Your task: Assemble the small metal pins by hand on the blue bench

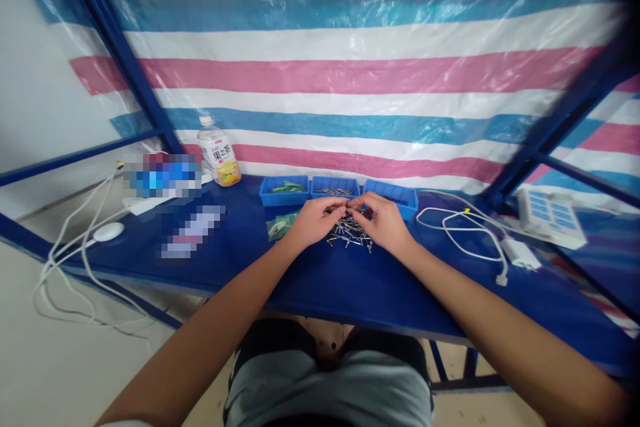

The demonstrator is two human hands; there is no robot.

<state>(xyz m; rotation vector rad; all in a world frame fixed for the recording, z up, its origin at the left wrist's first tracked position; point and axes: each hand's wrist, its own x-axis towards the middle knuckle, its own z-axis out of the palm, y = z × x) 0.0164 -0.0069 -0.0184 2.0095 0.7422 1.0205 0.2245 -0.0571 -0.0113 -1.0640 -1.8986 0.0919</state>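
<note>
My left hand (316, 219) and my right hand (386, 221) meet above a loose pile of thin, shiny metal pins (353, 235) on the blue table. Thumbs and fingers of both are pinched together at the pile's far side. Whatever sits between the fingertips is too small and too covered to make out. Just beyond my hands stand three blue bins in a row. Green pieces lie in the left bin (285, 199), and thin metal pieces in the middle bin (359, 185). The contents of the right bin (410, 208) look dark and are partly hidden.
Beside my left hand lies a green packet (278, 227). A drink bottle (220, 155) stands at the back left. White cables (86, 247) hang off the left edge. To the right are a white charger (520, 253) with its cord and a power strip (550, 219).
</note>
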